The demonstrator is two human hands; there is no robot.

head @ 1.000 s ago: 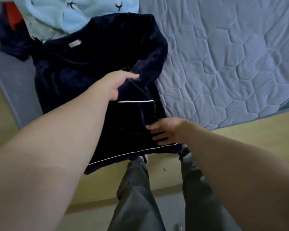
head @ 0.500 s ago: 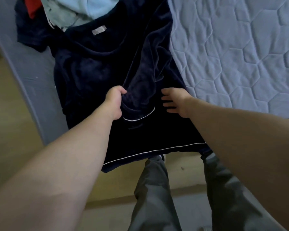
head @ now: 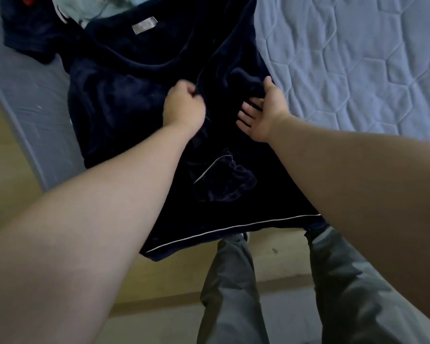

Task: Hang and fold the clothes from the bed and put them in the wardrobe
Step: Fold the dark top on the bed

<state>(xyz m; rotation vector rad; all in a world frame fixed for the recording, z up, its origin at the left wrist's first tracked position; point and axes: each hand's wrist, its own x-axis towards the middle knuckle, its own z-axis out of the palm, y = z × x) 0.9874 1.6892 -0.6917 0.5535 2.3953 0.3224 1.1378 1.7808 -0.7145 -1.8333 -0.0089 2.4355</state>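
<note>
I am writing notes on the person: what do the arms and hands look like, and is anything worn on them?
The left forearm and right forearm are bare, no sleeve in view. The left hand and right hand carry no glove, watch or bracelet. Grey trousers show below.

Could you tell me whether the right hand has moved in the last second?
Yes: on the navy top, the right hand has gone from the white-piped hem up past the pocket towards the grey label.
</note>
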